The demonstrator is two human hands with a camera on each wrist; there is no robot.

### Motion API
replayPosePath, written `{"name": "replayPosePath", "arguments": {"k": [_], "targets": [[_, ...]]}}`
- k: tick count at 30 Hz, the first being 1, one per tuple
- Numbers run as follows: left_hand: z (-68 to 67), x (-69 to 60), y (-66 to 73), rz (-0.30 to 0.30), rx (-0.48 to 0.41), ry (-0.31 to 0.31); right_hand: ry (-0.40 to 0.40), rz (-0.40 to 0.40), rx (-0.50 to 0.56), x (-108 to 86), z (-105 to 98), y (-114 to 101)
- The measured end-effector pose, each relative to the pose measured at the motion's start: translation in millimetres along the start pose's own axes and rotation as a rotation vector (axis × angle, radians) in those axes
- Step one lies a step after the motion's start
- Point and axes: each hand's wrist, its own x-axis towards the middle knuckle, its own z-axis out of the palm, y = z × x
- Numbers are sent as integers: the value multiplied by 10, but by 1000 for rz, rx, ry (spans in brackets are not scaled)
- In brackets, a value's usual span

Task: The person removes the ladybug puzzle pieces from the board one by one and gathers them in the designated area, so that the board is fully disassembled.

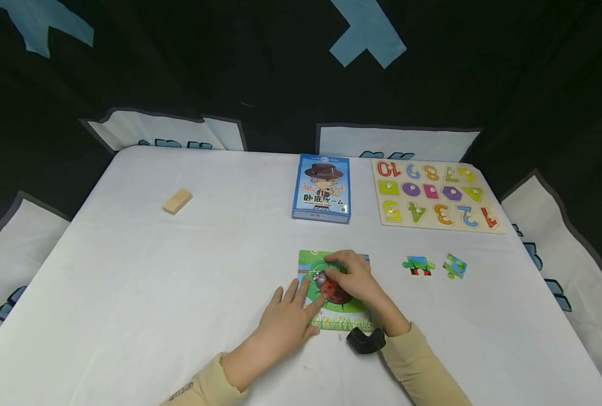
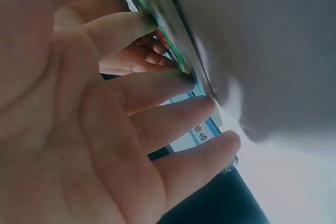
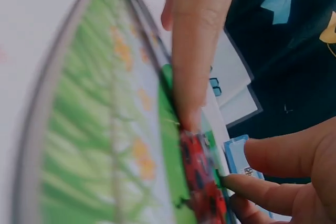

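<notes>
Ladybug puzzle (image 1: 334, 294) lies flat, lower centre of head view. We see left hand (image 1: 286, 321) with fingers spread, tips on puzzle's left side; right hand (image 1: 354, 276) touches upper right, thumb parted from fingers, nothing visibly pinched. We judge puzzle light, stiff, apt to slide: best steadied by side edges. Red-striped piece (image 1: 419, 265) and blue-green piece (image 1: 455, 266), right of centre, look thin; we'd pinch rims, sparing tabs.

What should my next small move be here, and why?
Perhaps reach your right hand for the nearer loose piece: it and a second piece lie apart from the ladybug puzzle, on that hand's side, while your left hand has fingers on the puzzle and could steady it.
</notes>
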Motion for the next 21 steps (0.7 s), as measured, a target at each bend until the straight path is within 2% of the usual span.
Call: {"name": "replayPosePath", "arguments": {"k": [5, 10, 13, 18, 21], "targets": [[8, -3, 4, 5, 14, -10, 56, -23, -7, -15, 51, 3], [13, -11, -4, 9, 19, -9, 92, -68, 41, -2, 100, 20], [17, -12, -9, 14, 16, 2, 88, -88, 57, 5, 109, 34], [22, -12, -21, 18, 14, 20, 75, -100, 14, 13, 107, 45], [34, -15, -33, 22, 13, 26, 43, -84, 57, 9, 67, 59]]}}
